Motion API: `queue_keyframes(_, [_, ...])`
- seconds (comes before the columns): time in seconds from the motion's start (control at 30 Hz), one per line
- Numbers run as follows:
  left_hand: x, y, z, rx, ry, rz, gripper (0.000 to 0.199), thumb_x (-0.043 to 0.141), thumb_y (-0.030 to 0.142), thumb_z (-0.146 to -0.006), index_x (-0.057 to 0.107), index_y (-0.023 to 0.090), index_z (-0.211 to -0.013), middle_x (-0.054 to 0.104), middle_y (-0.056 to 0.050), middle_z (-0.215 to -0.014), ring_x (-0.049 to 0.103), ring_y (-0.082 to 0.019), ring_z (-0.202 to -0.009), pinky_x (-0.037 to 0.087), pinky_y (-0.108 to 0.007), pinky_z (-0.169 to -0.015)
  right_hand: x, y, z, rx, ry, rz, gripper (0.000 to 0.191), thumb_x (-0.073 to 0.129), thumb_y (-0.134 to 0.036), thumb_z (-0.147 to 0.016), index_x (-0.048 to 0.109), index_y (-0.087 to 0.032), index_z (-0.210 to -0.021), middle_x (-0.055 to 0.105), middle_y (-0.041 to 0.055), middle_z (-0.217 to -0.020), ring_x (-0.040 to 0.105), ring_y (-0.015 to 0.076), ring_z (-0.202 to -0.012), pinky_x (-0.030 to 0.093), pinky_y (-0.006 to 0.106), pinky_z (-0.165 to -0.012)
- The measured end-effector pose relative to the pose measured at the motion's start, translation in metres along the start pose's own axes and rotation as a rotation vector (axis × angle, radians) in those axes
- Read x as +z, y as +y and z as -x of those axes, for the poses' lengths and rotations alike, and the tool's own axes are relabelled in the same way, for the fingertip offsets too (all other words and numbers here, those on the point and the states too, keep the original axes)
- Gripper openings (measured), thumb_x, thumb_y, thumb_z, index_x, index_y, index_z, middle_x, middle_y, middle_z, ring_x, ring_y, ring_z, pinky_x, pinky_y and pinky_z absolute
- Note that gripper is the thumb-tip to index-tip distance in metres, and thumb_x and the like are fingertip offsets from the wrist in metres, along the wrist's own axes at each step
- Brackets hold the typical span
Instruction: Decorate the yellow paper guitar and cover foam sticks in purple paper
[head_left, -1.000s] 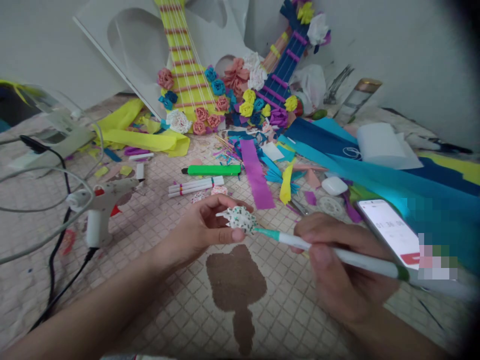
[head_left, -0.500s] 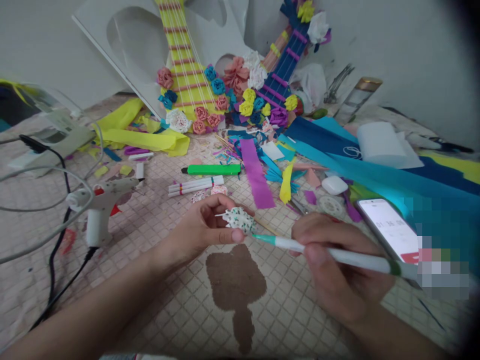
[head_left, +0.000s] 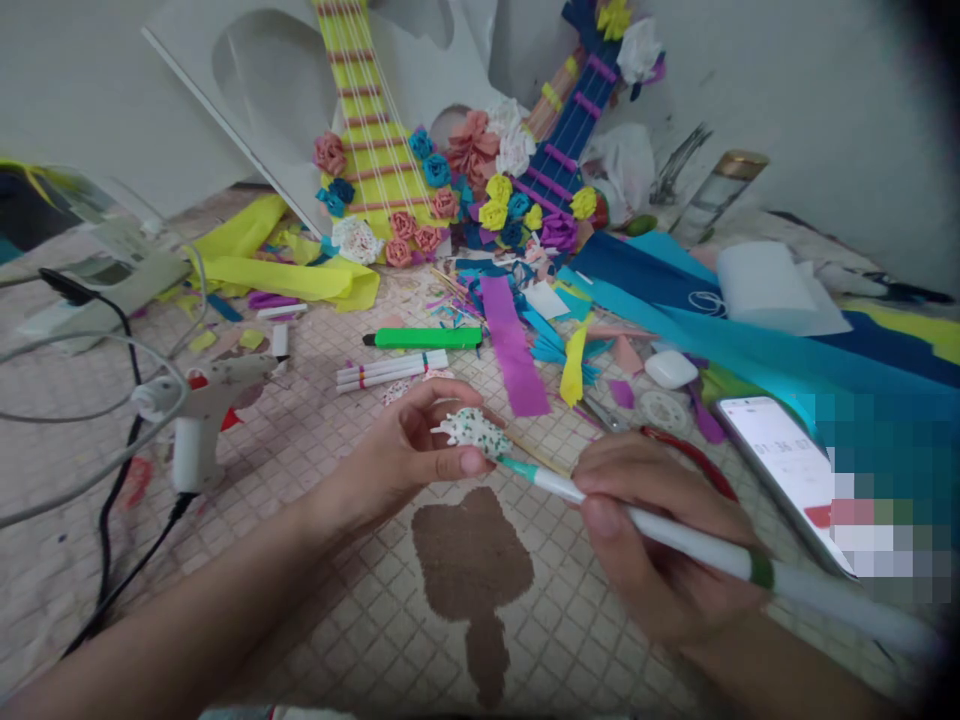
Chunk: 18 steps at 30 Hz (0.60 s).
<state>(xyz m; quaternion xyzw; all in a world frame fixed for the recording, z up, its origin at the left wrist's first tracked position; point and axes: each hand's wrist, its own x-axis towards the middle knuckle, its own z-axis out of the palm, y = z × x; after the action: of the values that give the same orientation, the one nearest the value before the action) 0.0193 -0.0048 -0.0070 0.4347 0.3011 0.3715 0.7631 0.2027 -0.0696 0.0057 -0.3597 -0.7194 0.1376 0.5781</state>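
Between the thumb and fingers of my left hand (head_left: 412,440) is a small white paper flower (head_left: 474,432) dotted with green spots. My right hand (head_left: 660,530) grips a white marker pen (head_left: 690,535) with a green tip and a dark green band. That tip meets the flower's lower right edge, close to my left thumb. Just behind my left fingers lie pink-speckled white paper pieces (head_left: 397,391), partly covered by the hand. White markers (head_left: 391,371) rest in a bundle behind them.
A glue gun (head_left: 214,390) with cords stands at left. Behind are a green cutter (head_left: 427,339), a purple paper strip (head_left: 514,345), red-handled scissors (head_left: 697,460) and a lit phone (head_left: 780,470). Yellow (head_left: 367,130) and blue (head_left: 574,130) paper guitars with flowers lean at the wall.
My right hand has shifted slightly left, bringing the marker tip onto the flower's lower edge. The flower has turned a little and moved slightly left and up in my left hand.
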Motion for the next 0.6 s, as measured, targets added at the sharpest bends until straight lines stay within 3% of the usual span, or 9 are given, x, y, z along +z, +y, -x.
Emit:
queue_keyframes(0.27, [-0.006, -0.0077, -0.0026, 0.002, -0.052, 0.037, 0.037, 0.083, 0.021, -0.054, 0.063, 0.018, -0.085, 0.066, 0.0, -0.083, 0.061, -0.01, -0.066, 0.051, -0.02, -0.061, -0.0024, 0.0014, -0.0024, -0.033, -0.083, 0.03, 0.027, 0.056, -0.007, -0.071, 0.059, -0.019, -0.095, 0.063, 0.0036, -0.069, 0.058, 0.0168, -0.061, 0.051, 0.034, -0.052])
queue_keyframes(0.6, [-0.0049, -0.0069, -0.003, 0.02, -0.095, 0.053, 0.036, 0.084, 0.019, -0.051, 0.061, 0.016, -0.08, 0.065, 0.001, -0.08, 0.061, -0.009, -0.065, 0.049, -0.017, -0.056, -0.0017, 0.0008, 0.001, -0.028, -0.045, -0.014, 0.025, 0.055, -0.007, -0.072, 0.059, -0.018, -0.094, 0.062, 0.002, -0.07, 0.057, 0.0156, -0.063, 0.05, 0.034, -0.056])
